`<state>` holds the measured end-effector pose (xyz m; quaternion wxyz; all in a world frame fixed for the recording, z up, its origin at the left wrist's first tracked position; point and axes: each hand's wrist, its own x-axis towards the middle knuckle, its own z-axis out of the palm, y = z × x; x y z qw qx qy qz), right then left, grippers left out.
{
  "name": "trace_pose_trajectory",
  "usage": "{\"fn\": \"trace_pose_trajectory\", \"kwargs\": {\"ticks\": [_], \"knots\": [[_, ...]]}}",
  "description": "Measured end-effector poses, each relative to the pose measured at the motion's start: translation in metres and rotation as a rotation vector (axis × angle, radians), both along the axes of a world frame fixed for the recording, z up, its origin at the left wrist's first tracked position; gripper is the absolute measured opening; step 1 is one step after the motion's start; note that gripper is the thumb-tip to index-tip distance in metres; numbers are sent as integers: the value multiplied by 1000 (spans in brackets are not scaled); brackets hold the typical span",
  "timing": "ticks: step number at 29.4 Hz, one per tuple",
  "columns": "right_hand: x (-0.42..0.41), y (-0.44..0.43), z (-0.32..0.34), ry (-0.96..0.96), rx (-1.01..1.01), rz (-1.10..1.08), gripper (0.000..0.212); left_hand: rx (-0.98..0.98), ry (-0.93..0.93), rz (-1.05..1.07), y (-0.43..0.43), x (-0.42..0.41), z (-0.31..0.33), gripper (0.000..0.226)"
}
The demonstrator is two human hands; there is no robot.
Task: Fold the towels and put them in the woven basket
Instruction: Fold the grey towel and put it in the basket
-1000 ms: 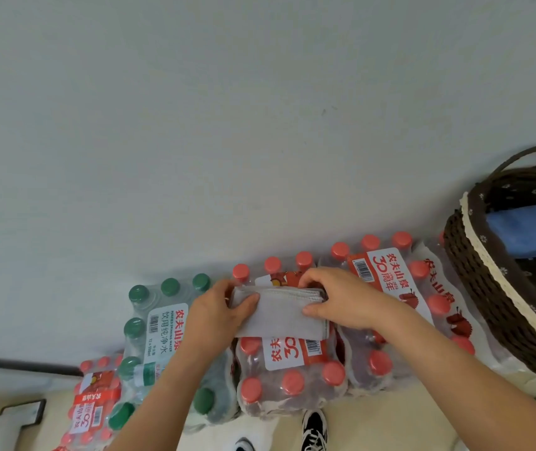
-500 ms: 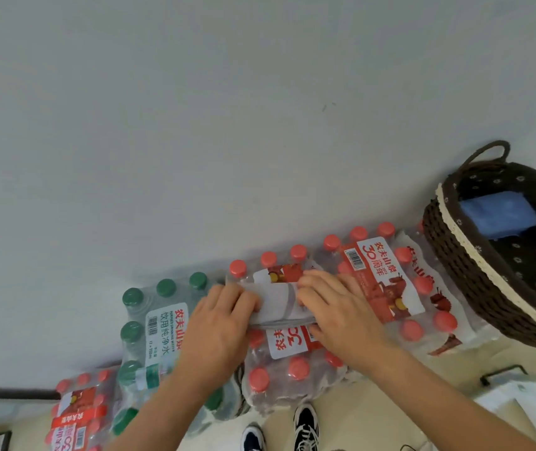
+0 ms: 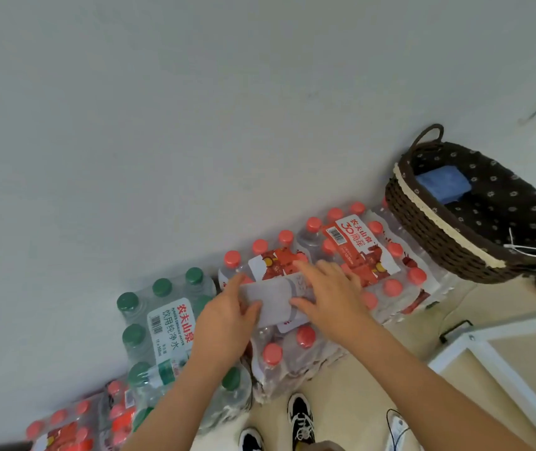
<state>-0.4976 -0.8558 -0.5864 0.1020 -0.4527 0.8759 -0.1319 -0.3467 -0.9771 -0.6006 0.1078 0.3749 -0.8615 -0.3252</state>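
bottled-water packs (image 3: 354, 245) line the pale wall (image 3: 195, 125) on a beige floor (image 3: 387, 366). lower centre, a small folded grey towel (image 3: 273, 297) lies on them; left hand (image 3: 224, 323) pinches its edge, right hand (image 3: 331, 288) presses it flat.

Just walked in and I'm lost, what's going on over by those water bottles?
A person is folding a gray towel on a pack of red-capped water bottles. The left hand pinches its left end; the right hand presses the other. A blue towel already lies in the woven basket nearby.
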Motion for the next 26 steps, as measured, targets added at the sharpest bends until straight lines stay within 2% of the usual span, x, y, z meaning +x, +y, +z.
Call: {"fn": "trace_pose_trajectory", "kwargs": {"ticks": [1, 3, 6, 10, 12, 16, 18, 21, 23, 26], "knots": [[-1, -3, 6, -24, 77, -6, 67, 26, -23, -4, -2, -1, 2, 50], [-6, -5, 15, -61, 179, 25, 78, 99, -75, -17, -8, 1, 4, 51], [-11, -2, 18, -95, 270, 126, 75, 185, -112, -57, -16, 9, 2, 56], [-6, 7, 14, -74, 284, 229, 61, 66, -120, -112, -9, 20, -5, 48], [-2, 11, 15, -117, 226, 220, 54, 17, -89, -131, -4, 26, -6, 44], [-9, 21, 20, -428, 74, 141, 52, 33, -133, -156, 0, 33, -3, 36], [-12, 27, 31, -595, -14, 72, 51, 271, -63, -119, -1, 34, 4, 33], [-29, 40, 58, -868, -256, -95, 49, 728, 214, -16, 3, 16, 32, 28], [-49, 51, 77, -965, -427, -208, 45, 797, 325, 17, 12, -11, 55, 24], [-91, 71, 99, -990, -607, -366, 35, 762, 397, -16, 32, -69, 82, 23]]}}
